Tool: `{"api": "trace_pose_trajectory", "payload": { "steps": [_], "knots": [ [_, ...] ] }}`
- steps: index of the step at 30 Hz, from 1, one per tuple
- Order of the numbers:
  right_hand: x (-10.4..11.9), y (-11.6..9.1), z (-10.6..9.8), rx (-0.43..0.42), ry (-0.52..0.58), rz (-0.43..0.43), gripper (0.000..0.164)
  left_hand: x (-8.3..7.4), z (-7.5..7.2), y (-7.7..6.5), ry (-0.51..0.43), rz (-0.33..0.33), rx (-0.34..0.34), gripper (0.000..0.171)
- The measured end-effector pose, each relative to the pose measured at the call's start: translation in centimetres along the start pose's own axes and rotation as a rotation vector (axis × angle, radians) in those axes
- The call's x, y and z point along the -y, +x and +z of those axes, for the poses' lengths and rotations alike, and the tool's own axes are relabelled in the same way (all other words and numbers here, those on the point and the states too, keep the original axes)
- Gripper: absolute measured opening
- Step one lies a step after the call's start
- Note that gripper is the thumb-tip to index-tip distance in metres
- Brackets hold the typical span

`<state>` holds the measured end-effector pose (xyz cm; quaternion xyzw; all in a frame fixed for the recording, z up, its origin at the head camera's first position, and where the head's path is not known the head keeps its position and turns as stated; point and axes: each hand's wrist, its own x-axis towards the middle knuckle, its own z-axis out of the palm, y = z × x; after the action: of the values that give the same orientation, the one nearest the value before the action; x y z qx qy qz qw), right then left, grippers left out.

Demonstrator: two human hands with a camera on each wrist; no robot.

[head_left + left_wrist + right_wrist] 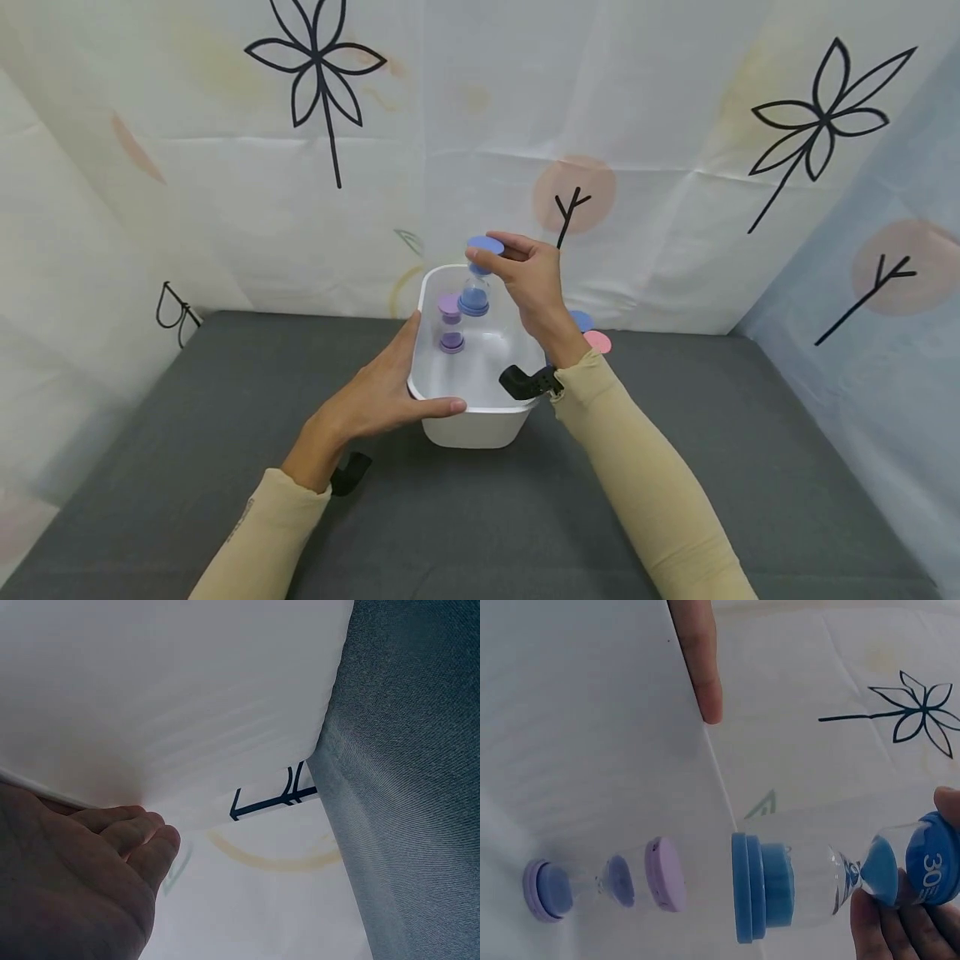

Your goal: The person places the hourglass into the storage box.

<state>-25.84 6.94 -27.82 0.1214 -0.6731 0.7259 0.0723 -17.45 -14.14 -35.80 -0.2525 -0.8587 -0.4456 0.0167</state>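
My right hand (531,279) holds a blue sand timer (474,297) by its top cap, over the far left part of a white plastic bin (480,429). The cap shows the number 30 in the right wrist view, and blue sand lies in both bulbs. Beside it, a smaller purple sand timer (451,325) stands upright inside the bin. My left hand (378,392) rests against the bin's near left corner, the thumb along the front rim and straight fingers along the left side. In the left wrist view those fingers (154,855) touch the outer wall under the rim.
Behind my right wrist, just outside the bin's right side, show a blue round top (581,321) and a pink round top (597,341). The bin stands on a dark grey cloth-covered table (480,525), with patterned white curtains (480,108) behind it.
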Motion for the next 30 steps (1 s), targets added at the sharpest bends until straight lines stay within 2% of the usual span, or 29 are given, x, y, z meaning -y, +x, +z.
{"api": "trace_pose_trajectory", "payload": {
  "steps": [6,11,19,30],
  "knots": [
    [-1.5,1.4,0.3,-0.153,0.003,0.079,0.049,0.0,0.2,0.1,-0.010,0.011,0.006,0.121],
    [-2.3,2.0,0.5,-0.201,-0.054,0.116,0.051,-0.1,0.2,0.2,-0.010,0.019,0.002,0.120],
    [-3.3,2.0,0.6,-0.163,-0.229,0.190,0.049,0.0,0.0,0.1,0.004,0.006,-0.002,0.117],
    [-4.0,2.1,0.2,-0.032,-0.379,0.327,0.049,0.1,0.0,0.1,-0.001,-0.012,0.007,0.120]
  ]
}}
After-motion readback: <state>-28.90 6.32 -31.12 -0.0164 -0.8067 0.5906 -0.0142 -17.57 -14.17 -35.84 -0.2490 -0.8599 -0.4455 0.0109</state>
